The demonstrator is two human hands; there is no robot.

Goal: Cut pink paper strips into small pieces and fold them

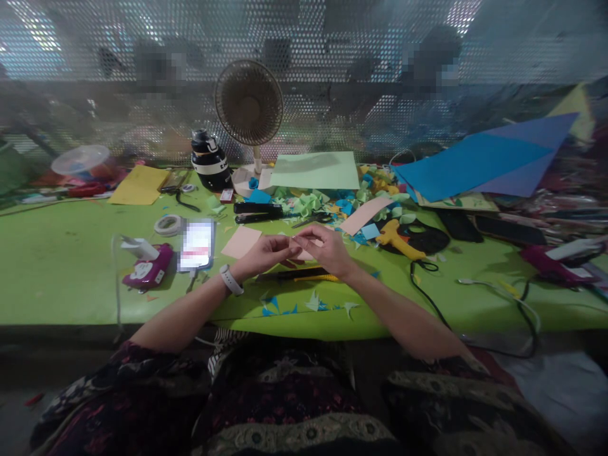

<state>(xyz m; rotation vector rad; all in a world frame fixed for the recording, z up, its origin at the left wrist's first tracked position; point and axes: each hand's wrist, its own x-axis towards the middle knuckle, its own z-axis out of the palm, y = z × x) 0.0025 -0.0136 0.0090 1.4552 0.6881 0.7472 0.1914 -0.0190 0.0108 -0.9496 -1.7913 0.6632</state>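
My left hand (265,252) and my right hand (324,247) meet above the green table (61,266), fingers pinched together on a small pale pink piece of paper (304,253). A white watch sits on my left wrist. Just under the hands lies a yellow and black utility knife (306,274). A pink paper square (241,241) lies flat to the left of my left hand. Small blue and white paper scraps (304,304) lie near the table's front edge.
A phone (196,244) and a pink device (148,267) lie at left with a tape roll (168,224). A yellow glue gun (398,238), black stapler (259,208), scissors (311,220), fan (249,104), dark bottle (209,161), green sheet (316,171) and blue sheets (484,161) stand behind.
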